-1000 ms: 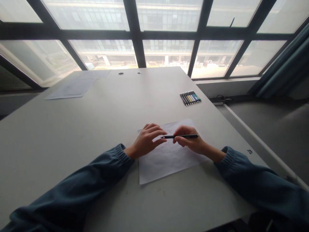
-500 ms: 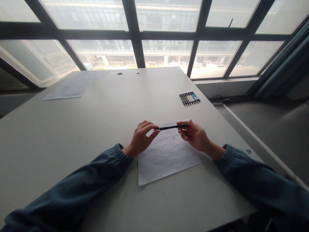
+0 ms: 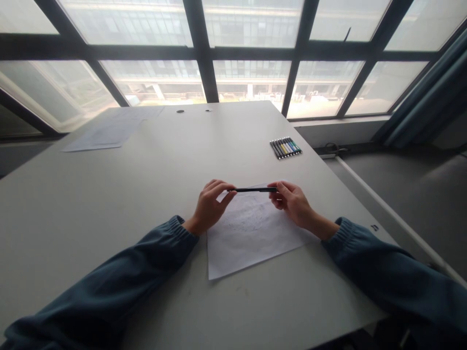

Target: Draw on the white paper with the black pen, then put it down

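A slim black pen [image 3: 251,190] is stretched level between my two hands, above a sheet of paper [image 3: 241,253]. My left hand [image 3: 211,204] pinches its left end between thumb and fingers. At the other end, my right hand [image 3: 292,201] grips the pen with thumb and forefinger, the remaining fingers curled below. Faint sketch lines mark the upper middle of the paper, which lies slightly turned on the white table [image 3: 164,175]. The paper's far edge is partly hidden behind the pen and hands.
A row of several markers [image 3: 286,147] with dark, yellow, blue and green barrels lies near the table's right edge. More paper sheets [image 3: 105,132] rest at the far left. Large windows [image 3: 251,78] stand behind the table, and a white pipe [image 3: 394,209] runs along the right.
The pen has shifted slightly left and become more level. My left hand has moved a little left and up, and the right hand's fingers have closed further around the pen's end.
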Tool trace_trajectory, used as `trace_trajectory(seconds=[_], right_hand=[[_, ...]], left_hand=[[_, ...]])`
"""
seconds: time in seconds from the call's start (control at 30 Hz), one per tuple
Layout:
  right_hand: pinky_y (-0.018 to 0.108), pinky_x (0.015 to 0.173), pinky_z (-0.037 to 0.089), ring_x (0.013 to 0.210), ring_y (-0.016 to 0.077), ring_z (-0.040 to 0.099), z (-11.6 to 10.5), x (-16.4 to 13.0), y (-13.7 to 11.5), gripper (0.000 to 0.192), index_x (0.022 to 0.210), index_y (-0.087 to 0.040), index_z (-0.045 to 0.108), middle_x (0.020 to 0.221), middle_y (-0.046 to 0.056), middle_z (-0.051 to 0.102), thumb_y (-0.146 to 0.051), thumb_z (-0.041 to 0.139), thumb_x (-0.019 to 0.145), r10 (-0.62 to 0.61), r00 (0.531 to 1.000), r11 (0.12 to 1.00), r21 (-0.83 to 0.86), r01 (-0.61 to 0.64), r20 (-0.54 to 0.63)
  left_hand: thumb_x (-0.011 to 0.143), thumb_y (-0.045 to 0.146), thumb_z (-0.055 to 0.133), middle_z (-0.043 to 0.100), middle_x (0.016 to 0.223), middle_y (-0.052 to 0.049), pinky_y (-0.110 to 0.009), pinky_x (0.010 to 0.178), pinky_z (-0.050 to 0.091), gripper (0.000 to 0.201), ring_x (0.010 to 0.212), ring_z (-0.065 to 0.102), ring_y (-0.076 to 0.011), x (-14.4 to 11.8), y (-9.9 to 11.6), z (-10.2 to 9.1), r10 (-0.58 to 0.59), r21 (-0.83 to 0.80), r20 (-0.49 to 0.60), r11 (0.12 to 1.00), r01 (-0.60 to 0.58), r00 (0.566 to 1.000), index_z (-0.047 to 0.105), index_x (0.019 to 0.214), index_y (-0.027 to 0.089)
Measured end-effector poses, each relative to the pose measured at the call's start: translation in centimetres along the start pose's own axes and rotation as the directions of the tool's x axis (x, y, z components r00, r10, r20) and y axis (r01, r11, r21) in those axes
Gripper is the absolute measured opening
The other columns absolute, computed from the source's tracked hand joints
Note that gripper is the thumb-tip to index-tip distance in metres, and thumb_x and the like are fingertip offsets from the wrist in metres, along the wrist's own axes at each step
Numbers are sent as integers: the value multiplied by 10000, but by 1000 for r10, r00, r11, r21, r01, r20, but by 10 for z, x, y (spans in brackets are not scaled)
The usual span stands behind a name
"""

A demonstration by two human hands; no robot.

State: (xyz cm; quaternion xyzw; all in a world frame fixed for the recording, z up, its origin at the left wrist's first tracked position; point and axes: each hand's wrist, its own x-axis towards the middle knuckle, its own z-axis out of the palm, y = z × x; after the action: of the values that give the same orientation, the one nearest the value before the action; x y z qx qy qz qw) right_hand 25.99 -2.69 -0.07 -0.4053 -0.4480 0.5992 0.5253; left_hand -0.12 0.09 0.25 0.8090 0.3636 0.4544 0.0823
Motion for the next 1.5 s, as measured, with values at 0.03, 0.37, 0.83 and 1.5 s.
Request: trace_trajectory(seconds=[0.03,0.37,0.83,1.5], right_hand=[[230,460,355,536,102,514,-1,1,1,382,943,-153,714,690,23,644,-514,713,818,-50,998,997,-53,47,-44],[300,630,526,638,165,654,-9,5,10,243,953,-155,746,749,52,721,-362,687,841,-321,947,803,-537,258,-26],[269,718,424,721,168,586,-8,-1,-10,198,898,-190,692,810,52,674,-265,518,957,-397,873,227,-891,392,283],[357,845,486,986,299,698,-22,125,-18,254,1007,-119,727,1025,196,730,-228,517,916,-320,893,13,-943,-331,-318]], left_hand=[[923,332,645,707,862,-45,-350,820,521,143,846,633,-181,0,-1,0,-14,14,-12,1000,14,1000,689,913,196],[922,362,647,723,903,-44,-365,843,520,162,892,637,-197,-1,-8,0,-57,52,-47,997,59,997,708,947,215],[933,379,616,655,1179,-92,-403,908,526,286,1105,590,-235,0,-6,-3,-127,78,-155,987,140,980,646,1175,230],[944,238,532,534,1216,-103,-418,944,528,262,1175,521,-235,-4,-2,-5,-143,7,-98,989,145,985,576,1203,236]])
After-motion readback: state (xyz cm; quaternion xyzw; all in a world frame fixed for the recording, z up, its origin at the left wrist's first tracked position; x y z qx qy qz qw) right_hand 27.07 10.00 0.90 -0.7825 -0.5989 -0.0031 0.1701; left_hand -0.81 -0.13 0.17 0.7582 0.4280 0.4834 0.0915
